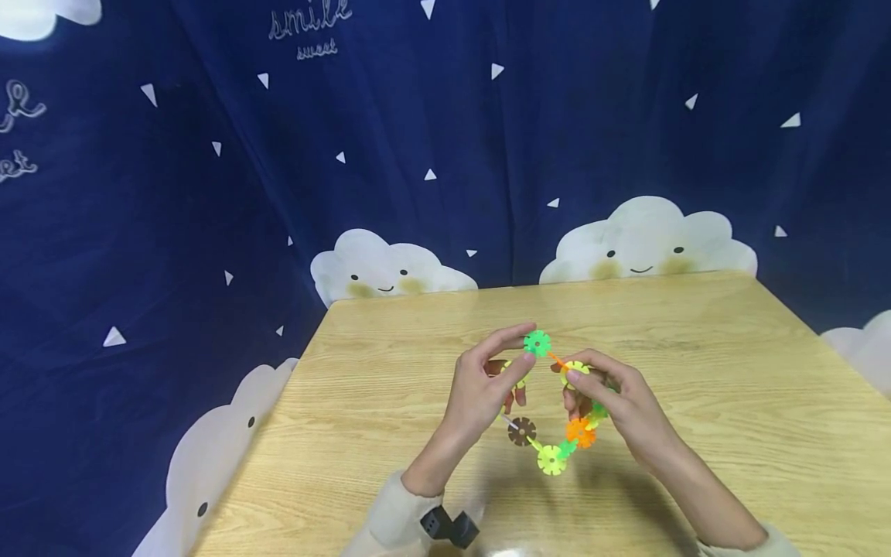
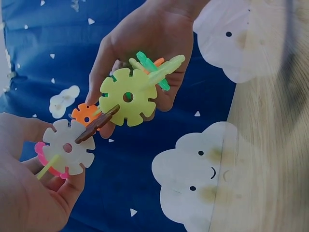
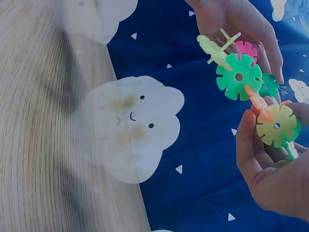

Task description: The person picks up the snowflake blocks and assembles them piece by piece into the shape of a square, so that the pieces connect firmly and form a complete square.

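A chain of notched plastic discs, slotted together in several colours, hangs in a loop between my two hands above the table. My left hand [image 1: 476,387] pinches the green disc [image 1: 537,337] at the top between thumb and index finger. Beside it, my right hand [image 1: 623,394] pinches a yellow disc [image 1: 576,368], and an edge-on orange disc [image 1: 558,360] spans between the two. Lower on the loop are a brown disc [image 1: 522,425], a yellow-green disc [image 1: 551,469] and an orange disc [image 1: 581,442]. In the left wrist view, a white disc [image 2: 60,157] overlaps a pink one by the left fingers. Fingers hide some links.
Below the hands lies a light wood-grain table [image 1: 390,371]. Dark blue curtain [image 1: 431,116] with white triangles and smiling clouds hangs behind and to the left of it. A small black device [image 1: 448,526] is strapped at the left sleeve.
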Tool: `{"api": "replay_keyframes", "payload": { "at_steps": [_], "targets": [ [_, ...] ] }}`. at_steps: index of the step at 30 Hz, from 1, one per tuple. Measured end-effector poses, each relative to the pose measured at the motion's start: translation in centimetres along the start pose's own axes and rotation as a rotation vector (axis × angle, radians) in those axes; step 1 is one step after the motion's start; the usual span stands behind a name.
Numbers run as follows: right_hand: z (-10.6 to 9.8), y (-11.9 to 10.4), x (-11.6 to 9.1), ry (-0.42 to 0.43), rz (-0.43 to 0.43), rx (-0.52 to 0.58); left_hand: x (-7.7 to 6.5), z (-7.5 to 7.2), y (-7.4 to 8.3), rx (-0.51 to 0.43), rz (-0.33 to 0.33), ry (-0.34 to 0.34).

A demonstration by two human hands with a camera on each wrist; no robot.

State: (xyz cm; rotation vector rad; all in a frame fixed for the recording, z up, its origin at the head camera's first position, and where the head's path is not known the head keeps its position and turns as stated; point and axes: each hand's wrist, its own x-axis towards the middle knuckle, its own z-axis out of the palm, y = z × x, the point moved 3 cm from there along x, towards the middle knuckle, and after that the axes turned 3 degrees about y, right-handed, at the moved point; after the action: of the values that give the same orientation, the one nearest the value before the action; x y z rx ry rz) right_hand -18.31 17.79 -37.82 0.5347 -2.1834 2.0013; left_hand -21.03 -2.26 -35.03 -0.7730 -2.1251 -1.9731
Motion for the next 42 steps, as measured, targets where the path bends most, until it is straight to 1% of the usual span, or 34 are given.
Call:
{"api": "replay_keyframes", "payload": {
  "at_steps": [6, 12, 20, 26, 33, 35, 38, 42],
  "targets": [
    [0.0, 0.0, 0.0, 0.008, -0.003, -0.018, -0.1, 0.1, -0.1, -0.027, 0.002, -0.001],
    [0.0, 0.0, 0.0, 0.027, -0.004, -0.025, -0.2, 0.2, -0.2, -0.033, 0.006, 0.000],
    [0.0, 0.3, 0.0, 0.028, -0.004, -0.023, -0.3, 0.6, -0.4, -0.011, -0.013, -0.012],
    [0.1, 0.3, 0.1, 0.039, -0.022, 0.012, -0.4, 0.9, -0.7, 0.010, -0.004, -0.002],
    [-0.1, 0.3, 0.3, 0.046, -0.020, 0.043, -0.5, 1.3, -0.9, -0.016, -0.029, -0.039],
    [-0.2, 0.4, 0.4, 0.048, -0.006, 0.037, -0.5, 1.3, -1.0, -0.007, -0.030, -0.031],
    [-0.3, 0.6, 0.7, 0.046, 0.038, 0.041, -0.4, 1.2, -1.1, -0.004, -0.025, -0.002],
    [-0.5, 1.2, 0.9, 0.036, 0.116, 0.073, -0.2, 1.0, -1.4, -0.034, -0.040, 0.070]
  ]
}}
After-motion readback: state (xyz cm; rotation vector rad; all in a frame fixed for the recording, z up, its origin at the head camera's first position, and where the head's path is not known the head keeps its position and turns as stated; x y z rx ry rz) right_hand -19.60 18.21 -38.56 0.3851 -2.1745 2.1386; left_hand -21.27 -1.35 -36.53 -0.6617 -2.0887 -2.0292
